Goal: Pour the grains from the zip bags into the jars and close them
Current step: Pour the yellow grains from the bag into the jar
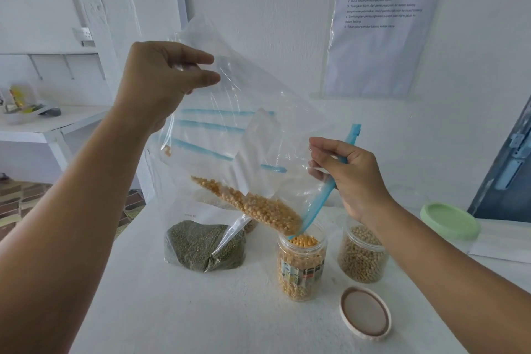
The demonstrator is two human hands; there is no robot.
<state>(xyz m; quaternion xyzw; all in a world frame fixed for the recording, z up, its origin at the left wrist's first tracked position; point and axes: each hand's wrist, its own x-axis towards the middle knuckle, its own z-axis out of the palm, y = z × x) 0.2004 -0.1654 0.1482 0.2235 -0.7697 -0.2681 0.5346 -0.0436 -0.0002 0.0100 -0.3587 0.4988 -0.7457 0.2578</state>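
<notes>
Table: white tabletop (201,310) carrying the bags, jars and lids
Tilted bag: clear plastic zip bag with a blue seal strip (258,129), held aloft over the table, long axis sloping from upper left down to lower right, its open mouth corner dipping into the jar
Green bag: clear bag of dark green grains (201,244), resting on the table just left of the jar, not yet poured
Left hand: left hand (161,80) pinches the bag's raised bottom corner, thumb and fingers closed on the plastic
Right hand: right hand (350,178) pinches the blue seal edge near the mouth; it is the nearer hand to the jar and steers the spout
Target jar: clear plastic jar of yellow split grains (301,264), directly under the bag's low corner, nearly full to the rim
Second jar: clear jar of pale beige grains (362,256), just right, lidless
Lids: pale green round lid (449,221) far right; beige round lid (365,313) upturned, near the yellow jar
Remaining grains: yellow grains (253,204) gathered along the bag's lower fold, likely needing more lift from the left
</notes>
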